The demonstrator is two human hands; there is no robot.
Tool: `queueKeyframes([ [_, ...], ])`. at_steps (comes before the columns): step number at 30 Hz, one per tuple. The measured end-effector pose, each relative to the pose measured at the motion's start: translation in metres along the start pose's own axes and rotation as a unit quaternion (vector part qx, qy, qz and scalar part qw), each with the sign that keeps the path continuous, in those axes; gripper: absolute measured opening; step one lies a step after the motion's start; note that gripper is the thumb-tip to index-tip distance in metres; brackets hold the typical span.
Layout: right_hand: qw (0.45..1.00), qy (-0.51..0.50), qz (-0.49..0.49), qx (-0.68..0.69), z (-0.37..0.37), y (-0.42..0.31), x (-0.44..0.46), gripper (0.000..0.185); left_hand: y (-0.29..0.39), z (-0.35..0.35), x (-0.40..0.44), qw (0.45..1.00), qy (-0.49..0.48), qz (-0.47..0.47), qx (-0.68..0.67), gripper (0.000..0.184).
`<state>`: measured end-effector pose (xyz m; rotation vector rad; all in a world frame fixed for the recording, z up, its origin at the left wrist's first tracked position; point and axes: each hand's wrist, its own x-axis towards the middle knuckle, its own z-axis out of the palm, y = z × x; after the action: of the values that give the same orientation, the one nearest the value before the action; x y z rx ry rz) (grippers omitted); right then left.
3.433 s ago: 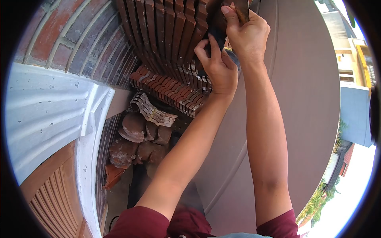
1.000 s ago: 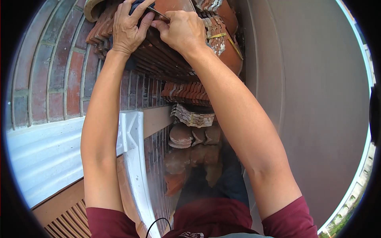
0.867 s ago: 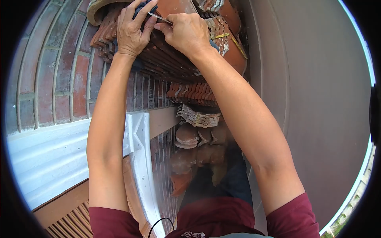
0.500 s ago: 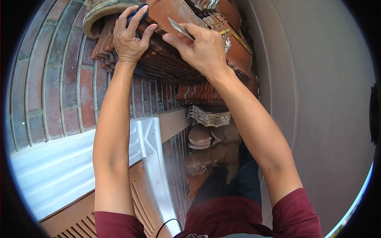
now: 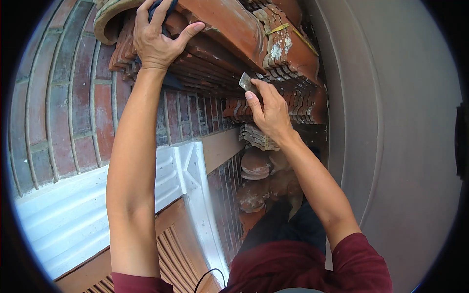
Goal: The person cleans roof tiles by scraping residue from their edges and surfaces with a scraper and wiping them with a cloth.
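My left hand rests at the near edge of the stacked roof tiles, its thumb and fingers spread. A dark blue cloth shows under and between its fingers. Below the large orange tile, my right hand holds a small flat metal blade between thumb and fingers, the blade pointing up and left. The blade stands apart from my left hand.
A brick wall runs along the left, above a white ledge and brown slatted wood. A large grey panel fills the right. Lower tile stacks and rounded tiles lie beneath. A curved clay rim is at top left.
My right hand has moved down and right with the metal blade, away from my left hand and the cloth. The left thumb has spread outward. The view has shifted.
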<state>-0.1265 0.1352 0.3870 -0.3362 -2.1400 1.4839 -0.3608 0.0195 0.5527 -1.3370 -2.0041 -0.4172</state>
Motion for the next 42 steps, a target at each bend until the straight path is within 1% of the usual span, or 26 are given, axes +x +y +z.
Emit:
queueKeyframes([
  [1,0.999,0.021,-0.035,-0.002,0.004,0.001,0.005,0.039,0.003,0.001,0.000,1.000,0.019,-0.007,-0.009,0.073],
  [4,0.997,0.046,-0.056,0.004,0.011,-0.002,0.017,0.035,0.014,-0.003,0.004,0.999,0.043,-0.006,-0.020,0.067],
  [5,0.995,0.058,-0.076,-0.011,0.013,-0.001,0.020,0.033,0.009,-0.004,0.004,0.999,0.031,-0.007,0.008,0.084],
  [6,0.996,0.043,-0.072,-0.013,0.013,-0.001,0.021,0.033,0.006,-0.005,0.004,0.999,0.036,0.000,0.007,0.083],
  [8,0.993,0.048,-0.097,-0.040,0.012,-0.002,0.023,0.033,0.005,-0.003,0.001,0.999,0.046,0.007,0.004,0.082],
  [13,0.988,0.056,-0.140,-0.023,0.021,-0.003,0.032,0.029,0.000,0.000,-0.004,0.997,0.073,0.000,0.041,0.080],
  [16,0.988,0.054,-0.141,-0.038,0.022,-0.008,0.037,0.029,0.000,0.001,-0.004,0.996,0.080,0.000,0.040,0.079],
  [20,0.975,0.098,-0.193,-0.049,0.033,-0.001,0.055,0.027,-0.002,0.003,-0.005,0.994,0.090,0.013,0.053,0.079],
  [21,0.977,0.097,-0.183,-0.047,0.033,-0.005,0.059,0.026,-0.001,0.003,-0.005,0.995,0.090,0.011,0.031,0.078],
  [24,0.980,0.071,-0.175,-0.063,0.026,-0.006,0.053,0.024,0.001,0.003,-0.005,0.996,0.086,0.008,0.029,0.077],
  [27,0.978,0.069,-0.183,-0.073,0.025,-0.003,0.054,0.023,0.000,0.001,-0.005,0.996,0.079,0.019,0.044,0.077],
  [30,0.978,0.064,-0.198,-0.030,0.025,0.003,0.054,0.023,-0.001,0.003,-0.004,0.996,0.073,0.033,0.043,0.077],
  [31,0.986,0.039,-0.157,-0.032,0.020,-0.002,0.049,0.023,0.000,0.002,-0.003,0.996,0.065,0.037,0.045,0.077],
  [35,0.979,0.082,-0.185,0.009,0.033,-0.008,0.062,0.022,-0.001,0.003,-0.003,0.996,0.063,0.040,0.043,0.077],
  [38,0.973,0.100,-0.207,0.015,0.036,-0.011,0.067,0.021,0.001,0.005,-0.004,0.996,0.062,0.040,0.051,0.077],
  [40,0.978,0.091,-0.187,-0.029,0.031,-0.005,0.054,0.022,0.003,0.002,-0.003,0.997,0.053,0.032,0.049,0.077],
  [42,0.980,0.082,-0.171,-0.058,0.030,-0.002,0.046,0.024,0.000,0.004,-0.002,0.996,0.065,0.042,0.046,0.076],
])
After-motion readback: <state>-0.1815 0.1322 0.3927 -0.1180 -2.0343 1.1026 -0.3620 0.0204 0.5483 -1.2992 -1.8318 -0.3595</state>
